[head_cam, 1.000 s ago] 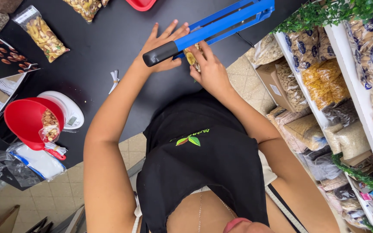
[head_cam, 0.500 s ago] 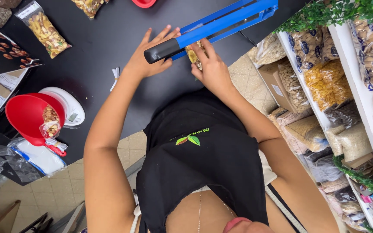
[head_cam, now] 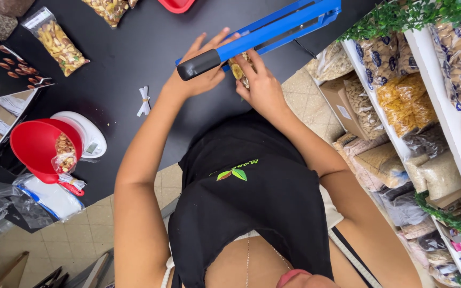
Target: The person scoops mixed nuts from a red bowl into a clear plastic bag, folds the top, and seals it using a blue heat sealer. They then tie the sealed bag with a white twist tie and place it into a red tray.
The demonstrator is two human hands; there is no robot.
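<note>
the left hand [head_cam: 198, 80] lies flat with fingers spread on the black bench [head_cam: 118, 58], under the black grip end of the blue heat sealer arm [head_cam: 262, 32], not closed on anything that shows. the right hand [head_cam: 260, 88] is pinched shut on a small clear bag of nuts [head_cam: 238, 70], which sits just beneath the arm, mostly hidden by it and by the fingers. the bag looks light, soft and crinkly, its film likely slippery, so it is best held by the body just below the mouth, keeping the top flat. the arm looks stiff and heavier, best pressed at its padded black end. off to the left a red scoop [head_cam: 41, 146] with nuts rests on a white scale [head_cam: 89, 136], a white ribbon bow [head_cam: 144, 101] lies near the wrist, and a filled nut bag [head_cam: 57, 42] lies well apart.
</note>
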